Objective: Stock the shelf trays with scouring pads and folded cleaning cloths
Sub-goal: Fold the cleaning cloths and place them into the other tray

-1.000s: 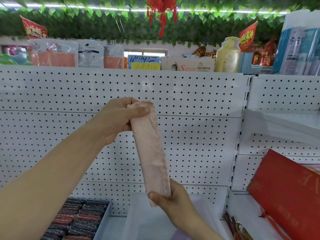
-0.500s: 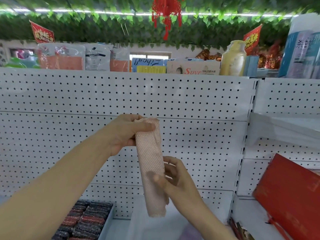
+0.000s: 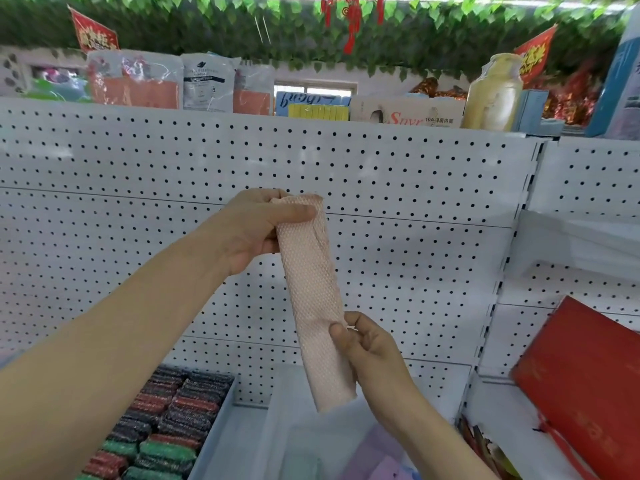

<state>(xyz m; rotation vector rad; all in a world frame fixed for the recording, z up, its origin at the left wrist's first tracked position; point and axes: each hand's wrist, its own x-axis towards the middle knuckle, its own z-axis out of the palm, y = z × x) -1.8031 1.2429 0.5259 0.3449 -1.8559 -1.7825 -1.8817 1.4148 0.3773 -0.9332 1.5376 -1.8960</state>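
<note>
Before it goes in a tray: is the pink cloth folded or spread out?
Folded: the pink cloth hangs as a narrow strip, left hand gripping its top, right hand pinching lower down.

A white pegboard panel (image 3: pixel 381 174) fills the back wall. Along its top edge stand bagged goods (image 3: pixel 135 81), a yellow bottle (image 3: pixel 493 95) and a flat white box with red lettering (image 3: pixel 408 112). Green leaf garland (image 3: pixel 194 19) runs overhead, with a red tassel ornament (image 3: pixel 351 15) hanging from it. At the lower right leans a red box (image 3: pixel 585 386).
</note>
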